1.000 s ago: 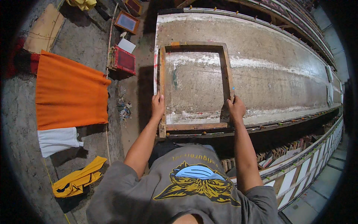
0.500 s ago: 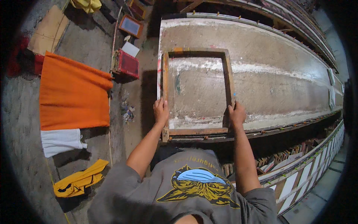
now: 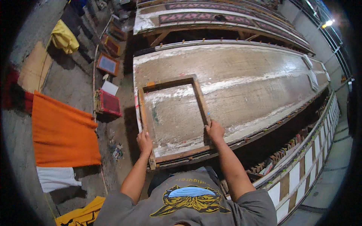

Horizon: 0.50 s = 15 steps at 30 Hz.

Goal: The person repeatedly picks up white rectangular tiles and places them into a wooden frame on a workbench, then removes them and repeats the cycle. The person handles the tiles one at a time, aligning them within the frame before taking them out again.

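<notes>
A rectangular wooden frame (image 3: 200, 98), worn and stained, is at the near left end of a long table (image 3: 245, 88) with a scuffed brown top and white streaks. Through its opening the table top shows; I cannot tell whether a fine mesh spans it. My left hand (image 3: 144, 142) is closed round the frame's left bar, close to the near corner. On the right bar, my right hand (image 3: 215, 132) grips a little below a small blue mark. Both arms reach forward, and the frame's near bar lies along the table's front edge.
Orange cloth (image 3: 64, 130) and white cloth (image 3: 56, 179) hang on the left, with yellow cloth (image 3: 81, 213) below. Small frames, including a red one (image 3: 109, 102), stand along the left wall. Another long table (image 3: 211, 17) lies beyond; a white-panelled one (image 3: 294, 179) curves at right.
My view has tilted up and turned, so the far table and lights now show. Both hands keep their hold on the frame, which sits lower and further left in view.
</notes>
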Tool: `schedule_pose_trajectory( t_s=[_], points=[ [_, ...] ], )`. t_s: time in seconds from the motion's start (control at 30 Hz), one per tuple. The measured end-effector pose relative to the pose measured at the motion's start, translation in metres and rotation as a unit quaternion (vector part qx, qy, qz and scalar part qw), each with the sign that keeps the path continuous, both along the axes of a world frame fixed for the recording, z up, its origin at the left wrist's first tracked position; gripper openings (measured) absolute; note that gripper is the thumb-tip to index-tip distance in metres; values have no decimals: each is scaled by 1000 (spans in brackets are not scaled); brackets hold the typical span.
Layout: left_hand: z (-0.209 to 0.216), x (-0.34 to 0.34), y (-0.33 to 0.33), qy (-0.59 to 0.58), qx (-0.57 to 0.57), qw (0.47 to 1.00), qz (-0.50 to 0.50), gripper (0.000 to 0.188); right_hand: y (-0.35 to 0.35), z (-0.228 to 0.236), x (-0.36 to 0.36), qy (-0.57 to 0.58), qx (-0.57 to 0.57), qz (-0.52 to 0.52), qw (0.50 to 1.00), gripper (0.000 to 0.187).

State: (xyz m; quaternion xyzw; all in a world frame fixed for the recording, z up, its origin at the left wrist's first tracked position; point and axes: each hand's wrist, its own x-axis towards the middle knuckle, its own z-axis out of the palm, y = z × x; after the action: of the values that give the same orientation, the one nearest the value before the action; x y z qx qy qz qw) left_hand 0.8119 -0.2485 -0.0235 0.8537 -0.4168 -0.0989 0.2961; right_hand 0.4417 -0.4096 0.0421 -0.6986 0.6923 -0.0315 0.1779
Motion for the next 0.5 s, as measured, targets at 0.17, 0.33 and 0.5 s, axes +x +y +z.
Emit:
schedule_pose_trajectory(
  t_s=[0.17,0.33,0.5],
  points=[
    [56,-52,-23,-55,-4,996,65,53,-12,16,-19,-18,81,36,996,62],
    [73,-145,-87,-10,-20,995,-93,54,-39,19,-64,-105,45,48,992,75],
    [84,-276,-164,82,-70,967,-232,46,-74,37,-135,-121,-4,64,991,76]
  ],
)
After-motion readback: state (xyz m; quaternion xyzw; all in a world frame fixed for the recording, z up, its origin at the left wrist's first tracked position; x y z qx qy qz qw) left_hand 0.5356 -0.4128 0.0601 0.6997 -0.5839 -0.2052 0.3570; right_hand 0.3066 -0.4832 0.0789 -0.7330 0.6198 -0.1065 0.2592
